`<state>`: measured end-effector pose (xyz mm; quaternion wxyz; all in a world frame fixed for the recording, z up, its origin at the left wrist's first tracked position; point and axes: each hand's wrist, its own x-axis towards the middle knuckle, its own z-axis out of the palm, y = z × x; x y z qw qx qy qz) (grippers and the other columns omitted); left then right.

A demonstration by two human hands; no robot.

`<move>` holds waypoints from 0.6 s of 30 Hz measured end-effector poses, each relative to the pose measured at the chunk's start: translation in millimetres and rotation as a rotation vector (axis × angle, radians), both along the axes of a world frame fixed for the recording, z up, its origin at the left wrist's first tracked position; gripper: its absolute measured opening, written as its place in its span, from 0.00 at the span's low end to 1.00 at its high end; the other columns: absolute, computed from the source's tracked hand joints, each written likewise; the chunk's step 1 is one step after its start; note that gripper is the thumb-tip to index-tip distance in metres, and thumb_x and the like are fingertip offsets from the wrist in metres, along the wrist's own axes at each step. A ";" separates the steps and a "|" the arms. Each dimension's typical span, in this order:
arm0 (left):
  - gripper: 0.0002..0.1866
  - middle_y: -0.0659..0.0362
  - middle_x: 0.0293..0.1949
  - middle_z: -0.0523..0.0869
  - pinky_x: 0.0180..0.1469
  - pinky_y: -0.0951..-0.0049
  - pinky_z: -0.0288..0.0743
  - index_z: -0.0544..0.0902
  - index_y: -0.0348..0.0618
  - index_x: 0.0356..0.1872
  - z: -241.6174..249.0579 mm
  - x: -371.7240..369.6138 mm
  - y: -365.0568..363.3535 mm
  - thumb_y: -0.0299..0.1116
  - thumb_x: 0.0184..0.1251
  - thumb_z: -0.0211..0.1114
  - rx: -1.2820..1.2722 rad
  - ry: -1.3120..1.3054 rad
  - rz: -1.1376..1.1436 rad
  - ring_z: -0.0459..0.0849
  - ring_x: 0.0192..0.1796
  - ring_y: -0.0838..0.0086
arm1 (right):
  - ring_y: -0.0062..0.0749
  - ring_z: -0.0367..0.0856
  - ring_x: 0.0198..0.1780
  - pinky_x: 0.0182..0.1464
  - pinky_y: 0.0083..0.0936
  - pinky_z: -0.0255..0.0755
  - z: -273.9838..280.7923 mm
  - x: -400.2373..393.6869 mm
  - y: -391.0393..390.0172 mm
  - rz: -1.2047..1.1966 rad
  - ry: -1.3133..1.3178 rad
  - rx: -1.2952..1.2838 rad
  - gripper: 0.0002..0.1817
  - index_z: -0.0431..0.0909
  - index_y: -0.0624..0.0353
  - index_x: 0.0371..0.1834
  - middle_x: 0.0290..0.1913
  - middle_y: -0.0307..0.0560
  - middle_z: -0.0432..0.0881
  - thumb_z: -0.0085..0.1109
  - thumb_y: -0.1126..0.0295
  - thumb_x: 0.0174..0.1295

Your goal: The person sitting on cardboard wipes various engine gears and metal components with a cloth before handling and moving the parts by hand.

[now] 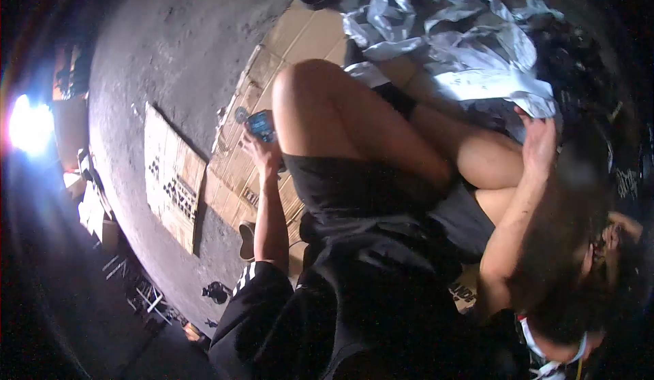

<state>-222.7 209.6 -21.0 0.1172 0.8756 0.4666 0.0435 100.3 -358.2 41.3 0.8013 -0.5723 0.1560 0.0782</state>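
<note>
My left hand is beside my raised knee, its fingers wrapped around a small dark object with a blue-and-white face. What kind of object it is, I cannot tell. On the other side, my right hand pinches the end of a white sheet, which stretches across above my lower leg. Some dark markings show on that sheet. Beyond it lies a loose heap of crumpled white strips.
I sit on flattened cardboard over a grey floor. A separate cardboard piece with dark print lies to the left, near a shoe. Another person is close on the lower right. Bright light enters at far left.
</note>
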 end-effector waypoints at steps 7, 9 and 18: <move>0.50 0.37 0.62 0.71 0.67 0.44 0.61 0.52 0.45 0.78 -52.6 -24.6 35.5 0.42 0.58 0.73 0.127 0.014 -0.017 0.68 0.65 0.42 | 0.38 0.79 0.57 0.57 0.39 0.74 10.7 -1.4 13.9 -0.028 -0.001 -0.048 0.20 0.74 0.62 0.60 0.57 0.48 0.80 0.41 0.60 0.78; 0.49 0.37 0.60 0.73 0.64 0.44 0.63 0.51 0.46 0.79 -32.3 -6.3 31.4 0.41 0.60 0.71 0.011 0.066 0.041 0.71 0.63 0.43 | 0.37 0.79 0.57 0.58 0.40 0.74 11.8 -5.2 17.3 0.064 -0.042 -0.081 0.21 0.74 0.62 0.61 0.58 0.47 0.80 0.42 0.59 0.77; 0.45 0.38 0.55 0.75 0.58 0.41 0.71 0.52 0.56 0.79 18.2 8.2 3.1 0.39 0.64 0.68 0.042 0.221 -0.061 0.77 0.55 0.38 | 0.28 0.80 0.49 0.45 0.28 0.80 64.4 -22.2 67.4 0.184 -0.053 -0.398 0.20 0.76 0.62 0.60 0.49 0.45 0.81 0.60 0.67 0.66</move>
